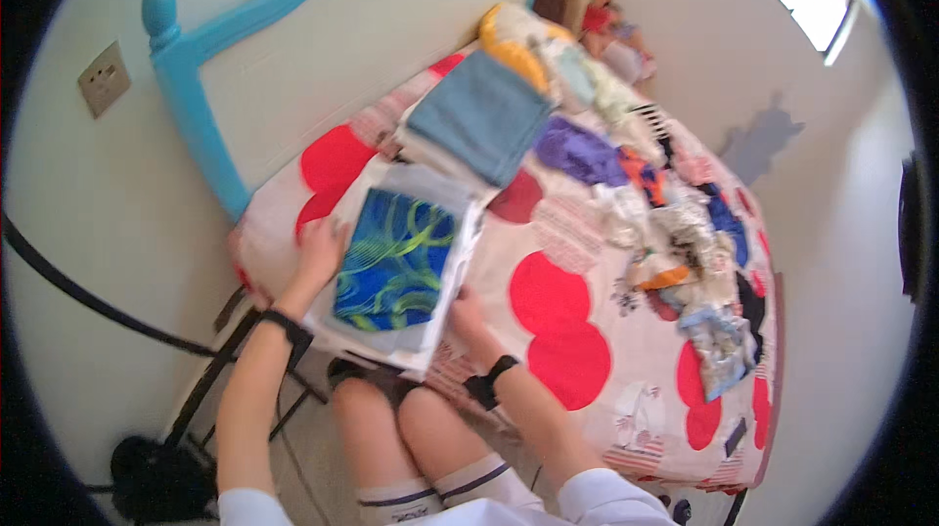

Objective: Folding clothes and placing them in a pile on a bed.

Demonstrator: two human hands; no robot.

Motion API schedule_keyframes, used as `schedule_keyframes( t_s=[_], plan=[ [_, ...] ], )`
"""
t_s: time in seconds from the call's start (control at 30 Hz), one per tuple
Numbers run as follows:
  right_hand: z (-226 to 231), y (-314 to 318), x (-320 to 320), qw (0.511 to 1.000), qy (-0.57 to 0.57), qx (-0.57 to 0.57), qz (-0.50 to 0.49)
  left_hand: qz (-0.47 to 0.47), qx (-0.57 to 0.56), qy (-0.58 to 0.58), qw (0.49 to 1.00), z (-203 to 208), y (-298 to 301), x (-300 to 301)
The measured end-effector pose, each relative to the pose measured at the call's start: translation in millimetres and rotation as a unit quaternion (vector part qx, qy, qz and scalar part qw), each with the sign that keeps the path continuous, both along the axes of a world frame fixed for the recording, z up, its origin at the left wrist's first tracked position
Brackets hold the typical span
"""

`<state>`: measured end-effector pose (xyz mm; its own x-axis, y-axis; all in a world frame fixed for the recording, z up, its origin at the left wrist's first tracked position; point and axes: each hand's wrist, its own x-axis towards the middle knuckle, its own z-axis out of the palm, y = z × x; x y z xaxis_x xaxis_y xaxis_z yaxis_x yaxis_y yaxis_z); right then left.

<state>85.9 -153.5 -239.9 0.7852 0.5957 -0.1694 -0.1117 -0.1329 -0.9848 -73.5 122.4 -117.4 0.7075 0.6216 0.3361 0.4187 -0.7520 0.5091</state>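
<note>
A folded blue garment with bright green swirls (396, 257) lies on top of a pale, white-edged stack (452, 282). Whether folded cloth or a shallow white box forms the lower part, I cannot tell. My left hand (321, 250) grips the left side of this stack, its fingers bent around the edge. On the opposite side, my right hand (468, 317) holds the lower right edge, with its fingertips partly hidden. The stack is tilted above the near edge of the bed, in front of my knees.
Beyond the stack, a folded grey-blue cloth (479, 115) rests on the red-spotted bedspread (562, 291). Loose clothes, including a purple piece (579, 152), spread along the bed's right side. A turquoise headboard (220, 150) stands at the far left, near a black stand (161, 477).
</note>
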Motion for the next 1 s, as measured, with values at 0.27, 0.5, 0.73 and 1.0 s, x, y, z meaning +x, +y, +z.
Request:
schedule_keyframes(
  t_s=[0.27, 0.5, 0.73, 1.0],
  plan=[
    [31, -57, 4, 0.956, 0.282, -0.003, 0.077, -0.052, -0.152, -0.092, 0.983, 129, -136, -32],
    [104, -233, -42, 0.966, 0.195, -0.075, 0.150, 0.003, 0.041, 0.208, 0.977, 52, -140, -15],
    [115, -457, -22, 0.969, 0.176, -0.059, -0.161, 0.002, 0.037, 0.260, 0.965, 53, -140, -14],
    [77, -449, 105, 0.956, -0.066, -0.284, -0.030, -0.104, -0.061, 0.375, 0.919, 82, -121, -13]
  ],
)
